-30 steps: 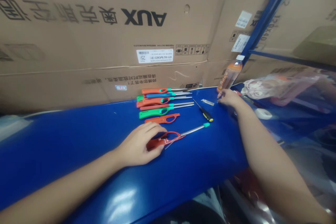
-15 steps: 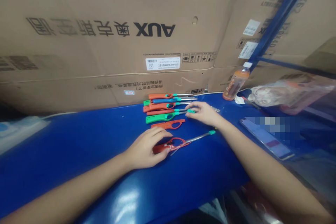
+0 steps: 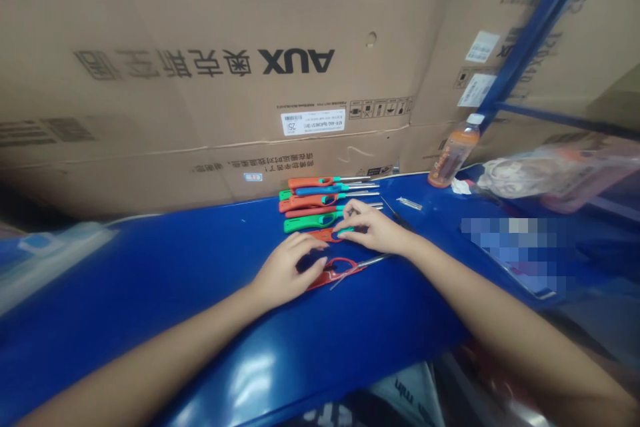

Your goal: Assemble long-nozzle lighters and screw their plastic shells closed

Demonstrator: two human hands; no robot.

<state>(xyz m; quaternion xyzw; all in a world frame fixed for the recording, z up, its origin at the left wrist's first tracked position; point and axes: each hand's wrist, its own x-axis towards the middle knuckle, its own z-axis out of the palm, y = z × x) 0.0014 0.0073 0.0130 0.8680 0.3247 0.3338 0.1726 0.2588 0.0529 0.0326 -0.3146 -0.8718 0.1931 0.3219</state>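
My right hand (image 3: 376, 228) pinches a small teal lighter trigger (image 3: 345, 231) between thumb and fingers, above a loose orange-red lighter shell (image 3: 323, 235). Nearest to me lies an opened red stick lighter (image 3: 341, 269) with a metal tube and a thin clear strand at its handle. Over that handle, my left hand (image 3: 285, 268) has its thumb and fingers apart, the thumb at the handle's edge. Beyond both hands, several stick lighters lie in a row, among them a green lighter (image 3: 307, 222), an orange lighter (image 3: 310, 181) and a blue lighter (image 3: 320, 191).
A thin dark tool (image 3: 395, 213) and a small clear packet (image 3: 410, 203) lie past my right hand. Further right are a drink bottle (image 3: 455, 152), plastic bags (image 3: 520, 177) and a partly blurred phone (image 3: 543, 290). Large cartons (image 3: 200, 107) wall off the back of the blue table (image 3: 165, 320).
My right hand has come nearer and left with the teal trigger, from the lighter tubes to the loose shell. My left hand's grip on the red lighter has loosened.
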